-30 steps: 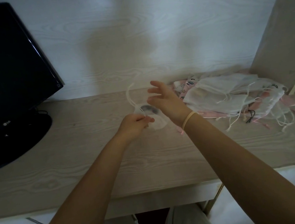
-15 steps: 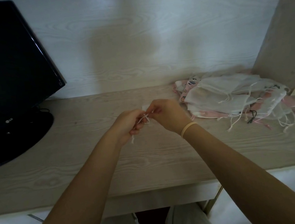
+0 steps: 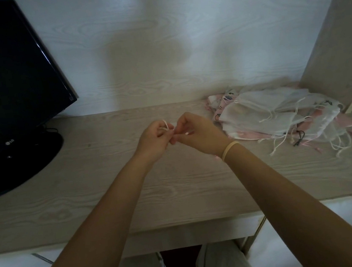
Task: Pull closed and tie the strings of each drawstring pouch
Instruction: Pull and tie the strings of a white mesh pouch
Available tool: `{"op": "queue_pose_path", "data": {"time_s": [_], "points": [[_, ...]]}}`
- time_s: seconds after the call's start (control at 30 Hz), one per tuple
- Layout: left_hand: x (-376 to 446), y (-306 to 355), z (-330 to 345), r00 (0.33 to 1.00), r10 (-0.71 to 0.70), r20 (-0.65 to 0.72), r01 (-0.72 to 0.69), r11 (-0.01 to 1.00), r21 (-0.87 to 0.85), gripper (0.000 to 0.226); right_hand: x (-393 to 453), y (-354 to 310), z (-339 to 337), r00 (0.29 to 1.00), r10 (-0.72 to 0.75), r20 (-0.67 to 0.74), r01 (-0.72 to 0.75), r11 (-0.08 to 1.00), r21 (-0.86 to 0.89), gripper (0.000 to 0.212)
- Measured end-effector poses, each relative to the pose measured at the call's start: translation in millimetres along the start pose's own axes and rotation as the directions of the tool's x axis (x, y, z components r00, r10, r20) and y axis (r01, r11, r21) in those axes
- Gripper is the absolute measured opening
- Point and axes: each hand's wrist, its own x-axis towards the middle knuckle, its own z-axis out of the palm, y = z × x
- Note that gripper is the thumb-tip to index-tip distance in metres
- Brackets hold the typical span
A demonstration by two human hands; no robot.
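My left hand (image 3: 154,140) and my right hand (image 3: 197,133) meet fingertip to fingertip above the middle of the desk (image 3: 90,199). Both pinch the white strings (image 3: 165,126) of one small drawstring pouch; a short loop of string sticks up over my left fingers. The pouch body is hidden behind my hands. A pile of white and pink drawstring pouches (image 3: 279,116) lies at the right rear of the desk, loose strings trailing toward the front.
A black monitor (image 3: 6,78) on a round black base (image 3: 19,161) stands at the left. A pale wall runs behind the desk and a grey panel (image 3: 336,36) rises at the right. My knees show below the desk's front edge.
My right hand was open above the raised pouch; it has closed and joined my left hand. Both hands now pinch the strings close together, and the pouch has dropped out of sight.
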Motion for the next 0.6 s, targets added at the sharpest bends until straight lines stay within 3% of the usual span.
{"op": "queue_pose_path", "data": {"time_s": [0.13, 0.37, 0.6], "points": [[-1.8, -0.5, 2.1, 0.998, 0.051, -0.038, -0.052, 0.999, -0.017, 0.014, 2.6, 0.4, -2.4, 1.000, -0.011, -0.010, 0.011, 1.000, 0.006, 0.024], [-1.1, -5.0, 6.0, 0.993, 0.035, -0.109, -0.041, 0.998, -0.054, 0.019, 5.7, 0.4, 1.6, 0.992, 0.123, -0.039, -0.121, 0.992, 0.046, 0.025], [-2.5, 0.2, 6.3, 0.979, -0.069, -0.194, 0.050, 0.993, -0.103, 0.025, -1.1, -1.0, 6.2, 0.989, 0.044, -0.139, -0.041, 0.999, 0.024, 0.020]]}}
